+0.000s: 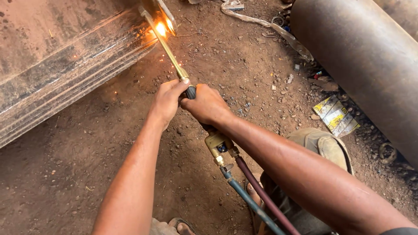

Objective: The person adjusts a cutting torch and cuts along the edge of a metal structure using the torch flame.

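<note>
Cutting torch (174, 61), a long brass tube with a dark handle, runs from the middle of the view up to the top left, where its tip burns with a bright orange flame (161, 28) against the edge of a big rusty metal slab (56, 69); small sparks scatter on the dirt floor (78, 174) below. The left hand (167, 100) wraps its grip closed around the front of the handle, thumb along the tube. The right hand (207, 105) holds just behind it, grip closed on the dark handle. Under the right wrist sits the brass valve block (219, 146), with a blue hose (250, 202) and a dark red hose (265, 198) trailing toward the viewer. At right lies a large rusty pipe (365, 61), and beside it a flattened yellow-and-white wrapper (336, 115) on the ground.
</note>
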